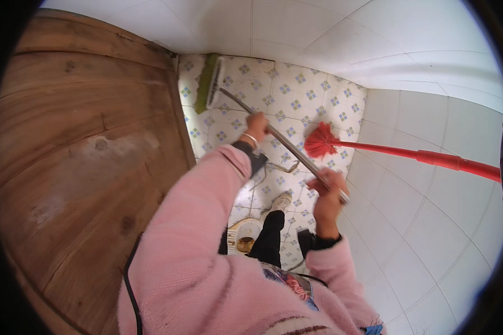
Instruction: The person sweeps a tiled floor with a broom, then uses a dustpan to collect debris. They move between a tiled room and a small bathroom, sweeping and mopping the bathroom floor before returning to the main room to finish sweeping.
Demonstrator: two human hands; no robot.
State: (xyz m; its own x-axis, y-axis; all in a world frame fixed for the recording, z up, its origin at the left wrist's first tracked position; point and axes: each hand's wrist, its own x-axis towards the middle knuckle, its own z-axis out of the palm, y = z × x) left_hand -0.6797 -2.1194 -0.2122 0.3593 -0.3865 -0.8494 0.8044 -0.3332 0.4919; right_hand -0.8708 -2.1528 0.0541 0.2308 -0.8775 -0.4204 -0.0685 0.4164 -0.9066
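Note:
A broom with green bristles and a pale head point(210, 83) lies against the patterned floor tiles at the top left, near the foot of the wooden door. Its metal handle point(291, 146) slants down to the right. My left hand point(257, 127), with a bracelet at the wrist, is closed around the handle's middle part. Near the upper end of the same handle is my right hand point(329, 188), its fingers wrapped round it and slightly blurred. Both arms wear pink fuzzy sleeves.
A red-bristled brush point(322, 140) with a long red handle rests on the floor to the right. The brown wooden door point(92, 159) stands at the left, white tiled walls point(419, 167) at the top and right. A squat toilet point(248, 230) and a thin hose point(285, 168) are near my shoe point(282, 202).

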